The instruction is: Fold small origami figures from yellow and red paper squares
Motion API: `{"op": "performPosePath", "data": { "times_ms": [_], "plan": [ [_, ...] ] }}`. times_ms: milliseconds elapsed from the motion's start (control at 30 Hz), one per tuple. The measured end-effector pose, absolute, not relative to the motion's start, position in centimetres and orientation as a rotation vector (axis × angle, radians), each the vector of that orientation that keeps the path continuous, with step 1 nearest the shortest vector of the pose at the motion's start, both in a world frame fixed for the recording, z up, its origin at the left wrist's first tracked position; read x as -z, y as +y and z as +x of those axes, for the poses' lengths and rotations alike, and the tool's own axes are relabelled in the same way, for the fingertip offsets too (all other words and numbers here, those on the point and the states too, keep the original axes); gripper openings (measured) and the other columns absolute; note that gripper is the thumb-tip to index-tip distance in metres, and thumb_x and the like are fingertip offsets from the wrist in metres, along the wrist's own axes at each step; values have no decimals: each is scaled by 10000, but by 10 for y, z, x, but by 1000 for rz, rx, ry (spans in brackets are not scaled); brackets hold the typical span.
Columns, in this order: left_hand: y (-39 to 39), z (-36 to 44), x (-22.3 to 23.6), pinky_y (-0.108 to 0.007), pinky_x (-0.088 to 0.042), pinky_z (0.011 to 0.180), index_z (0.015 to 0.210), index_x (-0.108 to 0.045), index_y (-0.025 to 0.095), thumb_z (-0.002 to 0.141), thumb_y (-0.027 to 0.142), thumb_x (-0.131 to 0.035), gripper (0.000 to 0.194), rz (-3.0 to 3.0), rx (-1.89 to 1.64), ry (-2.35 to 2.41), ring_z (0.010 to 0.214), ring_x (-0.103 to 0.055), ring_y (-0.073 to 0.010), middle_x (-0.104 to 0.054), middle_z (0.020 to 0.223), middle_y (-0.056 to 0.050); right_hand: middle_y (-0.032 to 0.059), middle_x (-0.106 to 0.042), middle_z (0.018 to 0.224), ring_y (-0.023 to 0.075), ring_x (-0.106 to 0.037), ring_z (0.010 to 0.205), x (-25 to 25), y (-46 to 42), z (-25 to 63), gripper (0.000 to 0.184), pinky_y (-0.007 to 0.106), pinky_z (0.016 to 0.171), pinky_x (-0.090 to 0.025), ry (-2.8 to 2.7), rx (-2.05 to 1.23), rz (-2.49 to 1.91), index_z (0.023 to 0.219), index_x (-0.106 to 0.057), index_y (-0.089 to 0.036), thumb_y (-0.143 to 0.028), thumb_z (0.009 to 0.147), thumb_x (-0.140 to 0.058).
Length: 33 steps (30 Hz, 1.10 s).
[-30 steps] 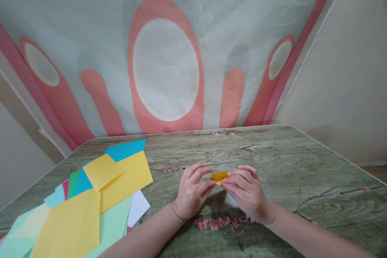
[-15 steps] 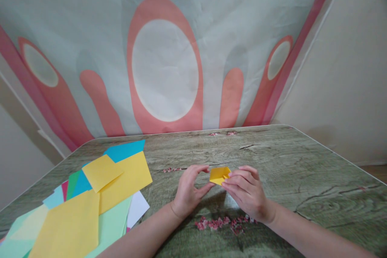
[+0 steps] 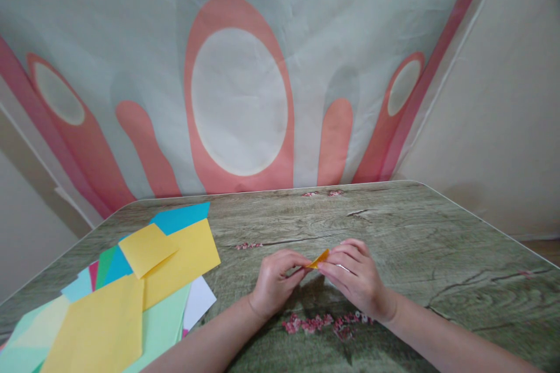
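Between my hands is a small folded piece of yellow paper (image 3: 320, 259), held just above the table. My left hand (image 3: 278, 277) pinches its left end between thumb and fingers. On the right end, my right hand (image 3: 356, 277) grips the paper with thumb and fingertips, which cover part of it. The paper looks narrow and pressed together from this angle. A ring shows on a finger of my right hand.
A wood-patterned table (image 3: 437, 233) with printed pink blossoms lies under my hands. Loose coloured sheets, among them a large yellow sheet (image 3: 96, 326), a blue sheet (image 3: 184, 217) and a white sheet (image 3: 199, 303), overlap at the left. Behind hangs a printed cloth (image 3: 306, 41).
The yellow paper stood spread open as a small fold and is now pressed narrow. My left thumb and fingers have closed on its left end; the right hand has shifted slightly.
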State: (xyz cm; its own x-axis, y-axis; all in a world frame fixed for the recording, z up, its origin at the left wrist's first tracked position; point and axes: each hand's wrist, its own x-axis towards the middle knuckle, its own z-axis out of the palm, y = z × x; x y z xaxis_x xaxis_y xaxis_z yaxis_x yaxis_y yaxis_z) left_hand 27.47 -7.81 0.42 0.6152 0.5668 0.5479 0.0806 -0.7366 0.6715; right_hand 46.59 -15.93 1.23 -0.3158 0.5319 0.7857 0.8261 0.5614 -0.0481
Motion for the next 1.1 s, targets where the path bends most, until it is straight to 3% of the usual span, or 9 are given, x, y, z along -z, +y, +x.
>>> {"op": "performPosePath", "data": {
  "times_ms": [267, 500, 800, 1000, 1100],
  "plan": [
    [-77, 279, -4, -215, -452, 630, 757, -660, 159, 783, 244, -623, 96, 1985, -1005, 689, 709, -594, -140, -660, 760, -40, 93, -551, 1034, 248, -516, 1004, 3, -153, 468, 497, 424, 866, -428, -1627, 130, -1146, 1104, -462, -201, -273, 690, -728],
    [-73, 283, 0, -171, -348, 489, 745, -612, 130, 722, 323, -681, 206, 1576, -878, 731, 518, -454, -66, -572, 657, 16, 57, -569, 1052, 190, -558, 945, 2, -152, 467, 337, 329, 846, -460, -1582, -316, -1267, 1134, -482, -215, -270, 815, -576],
    [-72, 285, 3, -172, -337, 492, 708, -581, 135, 672, 358, -720, 266, 1473, -838, 709, 511, -450, -62, -550, 636, 25, 24, -614, 1018, 153, -581, 904, 2, -154, 465, 264, 266, 820, -463, -1540, -394, -1300, 1100, -544, -231, -270, 839, -559],
    [-72, 285, 2, -182, -379, 518, 720, -562, 130, 698, 357, -702, 267, 1447, -796, 683, 546, -480, -76, -577, 640, 5, 22, -632, 907, 150, -593, 826, -1, -156, 462, 179, 256, 752, -475, -1524, -393, -1305, 1004, -587, -210, -272, 840, -553],
    [-71, 285, 3, -186, -396, 521, 724, -540, 134, 711, 372, -688, 281, 1431, -779, 692, 561, -495, -83, -587, 648, -1, 31, -636, 946, 156, -597, 852, 0, -156, 463, 189, 267, 778, -475, -1516, -412, -1311, 1023, -586, -213, -279, 854, -534]
  ]
}}
